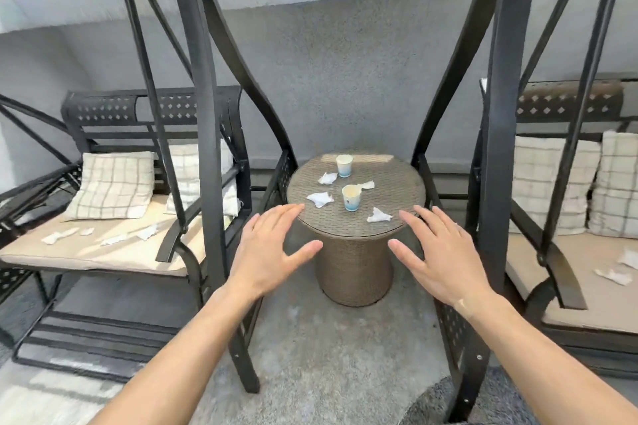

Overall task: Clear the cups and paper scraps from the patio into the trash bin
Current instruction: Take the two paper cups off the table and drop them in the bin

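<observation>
Both hands empty, fingers spread and straight: left hand [272, 245] and right hand [436, 252] hover palm-down at the near edge of a round wicker table [355, 228], touching nothing. On the tabletop, beyond the fingertips: near cup [351, 198] upright between the hands, far cup [344, 166] upright behind it. Four crumpled paper scraps [321, 199] lie around the cups. More scraps on the left swing-seat cushion [86, 252] and on the right seat cushion [587, 272]. Black metal swing frames flank the table; grey stucco wall behind, concrete floor.
</observation>
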The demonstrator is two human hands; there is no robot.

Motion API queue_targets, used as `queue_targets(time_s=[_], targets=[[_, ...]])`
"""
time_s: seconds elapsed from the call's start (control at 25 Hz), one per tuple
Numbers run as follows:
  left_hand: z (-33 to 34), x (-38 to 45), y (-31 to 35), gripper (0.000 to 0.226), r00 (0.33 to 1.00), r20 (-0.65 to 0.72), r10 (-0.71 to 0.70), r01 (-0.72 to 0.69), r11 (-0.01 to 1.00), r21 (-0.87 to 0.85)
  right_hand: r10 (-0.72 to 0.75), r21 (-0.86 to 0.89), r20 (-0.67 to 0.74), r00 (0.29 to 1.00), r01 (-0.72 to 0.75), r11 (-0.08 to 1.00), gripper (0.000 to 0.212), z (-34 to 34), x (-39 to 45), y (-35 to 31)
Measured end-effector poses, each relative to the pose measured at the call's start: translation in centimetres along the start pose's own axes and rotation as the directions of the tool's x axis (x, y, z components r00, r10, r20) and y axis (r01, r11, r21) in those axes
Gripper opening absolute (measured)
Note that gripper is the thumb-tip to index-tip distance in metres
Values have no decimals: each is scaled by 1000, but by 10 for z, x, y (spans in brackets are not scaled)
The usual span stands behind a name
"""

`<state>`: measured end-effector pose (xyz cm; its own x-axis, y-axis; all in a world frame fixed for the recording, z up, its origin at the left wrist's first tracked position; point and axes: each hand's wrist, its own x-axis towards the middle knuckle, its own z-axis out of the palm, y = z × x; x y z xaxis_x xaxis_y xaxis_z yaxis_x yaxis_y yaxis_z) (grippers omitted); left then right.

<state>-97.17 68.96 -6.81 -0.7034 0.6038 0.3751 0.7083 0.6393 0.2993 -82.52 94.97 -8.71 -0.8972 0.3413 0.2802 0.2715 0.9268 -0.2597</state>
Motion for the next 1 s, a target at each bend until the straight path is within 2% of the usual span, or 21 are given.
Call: queue_targets(time_s=[0.36,0.48,0.72,1.0], targets=[[76,140,-68,73,999,-26,-39,36,996,-79,-1,-11,15,1000,1,1000,67,57,154,39],[102,200,-99,70,1000,-21,-6,4,994,-108,14,-33,45,999,-13,999,69,83,211,42],[150,324,-166,66,998,41,46,-39,985,-169,89,-56,101,991,-84,995,77,132,324,41],[215,401,-217,70,982,181,55,-13,975,-223,196,-51,209,958,-190,980,80,194,391,48]])
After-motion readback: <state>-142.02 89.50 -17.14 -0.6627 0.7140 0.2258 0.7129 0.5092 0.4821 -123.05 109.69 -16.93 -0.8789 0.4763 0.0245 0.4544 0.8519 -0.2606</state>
